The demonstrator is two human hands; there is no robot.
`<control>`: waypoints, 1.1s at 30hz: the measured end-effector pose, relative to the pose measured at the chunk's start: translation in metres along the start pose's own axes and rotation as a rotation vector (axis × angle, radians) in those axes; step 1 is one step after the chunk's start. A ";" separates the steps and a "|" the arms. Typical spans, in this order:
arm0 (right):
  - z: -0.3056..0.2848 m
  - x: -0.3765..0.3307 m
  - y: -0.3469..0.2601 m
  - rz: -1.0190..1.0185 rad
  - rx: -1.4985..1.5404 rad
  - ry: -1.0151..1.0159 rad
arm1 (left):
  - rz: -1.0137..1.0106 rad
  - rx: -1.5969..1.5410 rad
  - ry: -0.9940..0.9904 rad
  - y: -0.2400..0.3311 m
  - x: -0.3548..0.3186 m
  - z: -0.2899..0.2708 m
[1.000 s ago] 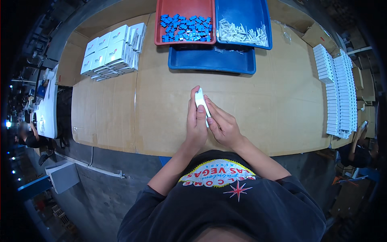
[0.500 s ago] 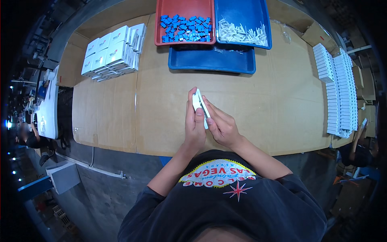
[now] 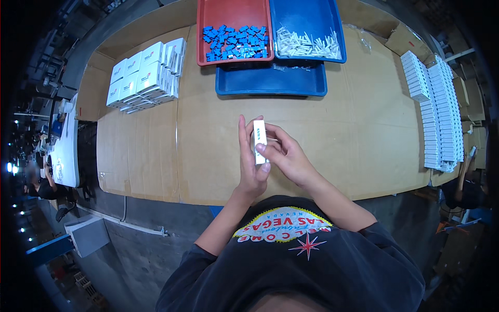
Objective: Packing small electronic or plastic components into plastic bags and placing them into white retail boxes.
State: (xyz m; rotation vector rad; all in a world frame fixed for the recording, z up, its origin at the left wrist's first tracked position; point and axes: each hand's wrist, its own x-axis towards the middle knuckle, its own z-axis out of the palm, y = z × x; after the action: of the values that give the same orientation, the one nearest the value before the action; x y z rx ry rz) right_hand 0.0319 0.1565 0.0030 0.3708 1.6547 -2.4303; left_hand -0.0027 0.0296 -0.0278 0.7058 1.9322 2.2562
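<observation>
Two bare hands grip one slim white box [image 3: 260, 131] over a cardboard-covered table [image 3: 358, 130].
The left hand [image 3: 251, 164], fingers stretched along the box's left side and thumb near its lower end, holds it together with the right hand [image 3: 291, 158], whose thumb presses across the narrow, dark-marked face. With pressure on so slim a face, an uneven push could twist the box out of the left hand and drop it onto the cardboard below the grip. Just beyond the grip stands an empty-looking blue tray [image 3: 270, 86]; past that, a red tray [image 3: 234, 13] of blue pieces [image 3: 236, 42] and a second blue tray [image 3: 306, 13] of white sticks [image 3: 309, 44] could catch it if it shot forward. The left stack [image 3: 143, 73] and right stack [image 3: 431, 114] of white packages, well apart from the grip, seem at little risk.
</observation>
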 end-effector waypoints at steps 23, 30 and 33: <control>0.037 -0.010 0.023 -0.274 0.054 0.056 | 0.243 0.129 0.296 -0.018 -0.003 -0.002; 0.036 -0.012 0.023 -0.365 -0.084 0.048 | 0.208 0.134 0.308 -0.014 -0.003 -0.001; 0.034 -0.013 0.025 -0.372 -0.113 0.050 | 0.186 0.104 0.300 -0.013 -0.004 -0.001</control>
State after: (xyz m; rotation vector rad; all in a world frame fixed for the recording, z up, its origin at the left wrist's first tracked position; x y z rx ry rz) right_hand 0.0474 0.1160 -0.0033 0.1142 2.0293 -2.5778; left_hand -0.0025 0.0297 -0.0419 0.6109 2.2151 2.5124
